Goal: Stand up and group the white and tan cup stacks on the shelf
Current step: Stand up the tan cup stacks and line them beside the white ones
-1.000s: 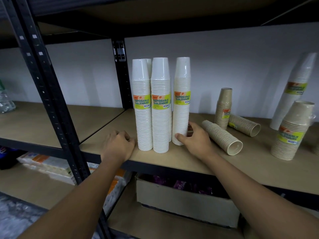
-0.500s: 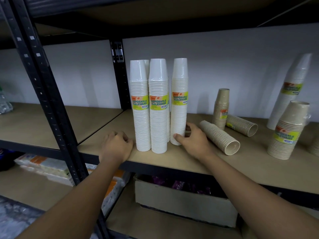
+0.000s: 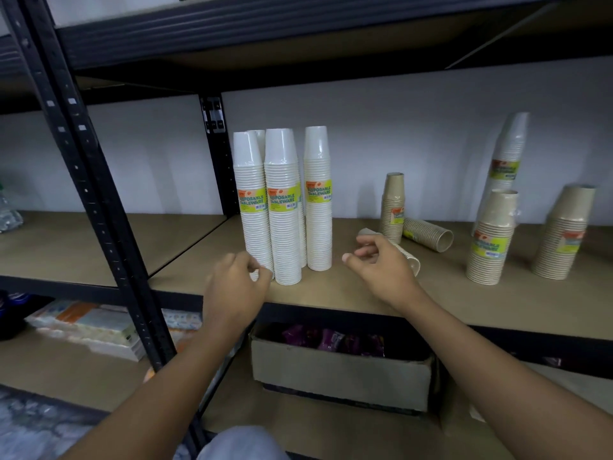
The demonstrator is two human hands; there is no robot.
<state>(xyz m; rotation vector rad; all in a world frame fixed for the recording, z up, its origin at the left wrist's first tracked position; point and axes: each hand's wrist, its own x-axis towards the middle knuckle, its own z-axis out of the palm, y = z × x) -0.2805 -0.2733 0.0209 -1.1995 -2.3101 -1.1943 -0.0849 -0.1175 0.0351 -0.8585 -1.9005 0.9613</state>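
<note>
A person's left hand curls, blurred, at the foot of the upright white cup stacks grouped on the shelf; whether it grips one cannot be told. The right hand hovers loose and empty over a toppled tan cup stack. The sleeved stacks look light and prone to tipping, and are probably best clasped low around the body.

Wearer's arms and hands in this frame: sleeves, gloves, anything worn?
No sleeves: the left forearm and right forearm are bare to the frame edge. The left hand and right hand carry no gloves; no watch, ring or band shows.
</note>
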